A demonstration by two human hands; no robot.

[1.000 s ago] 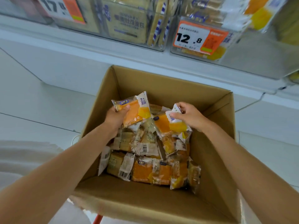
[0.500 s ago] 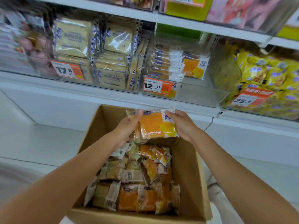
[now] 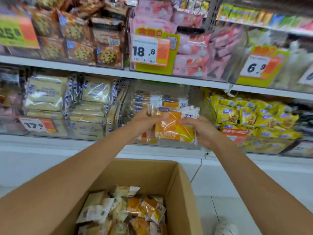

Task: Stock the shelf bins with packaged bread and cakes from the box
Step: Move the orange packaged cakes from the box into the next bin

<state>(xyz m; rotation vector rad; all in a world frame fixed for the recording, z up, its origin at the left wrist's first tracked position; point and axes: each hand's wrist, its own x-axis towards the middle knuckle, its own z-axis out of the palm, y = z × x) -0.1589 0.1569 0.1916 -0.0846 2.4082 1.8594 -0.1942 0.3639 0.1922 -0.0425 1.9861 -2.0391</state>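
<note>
Both hands hold orange-and-white cake packets [image 3: 176,126] up at the front of a clear shelf bin [image 3: 201,102] on the lower shelf. My left hand [image 3: 144,121] grips the packets' left side, my right hand [image 3: 201,129] grips their right side. Matching orange packets [image 3: 171,100] lie stacked inside that bin behind the held ones. The open cardboard box [image 3: 179,189] sits below, with several more packaged cakes [image 3: 135,212] loose in it.
Left of the bin, pale bread packs [image 3: 45,94] fill a bin with a 17.8 price tag [image 3: 37,125]. Yellow snack bags [image 3: 250,116] fill the bin to the right. The upper shelf holds cookie boxes [image 3: 94,41] and pink packs [image 3: 194,53].
Both hands lifted the orange packets out of the box, brought them together, and raised them to the shelf bin. The view tilted up from the box to the shelves.
</note>
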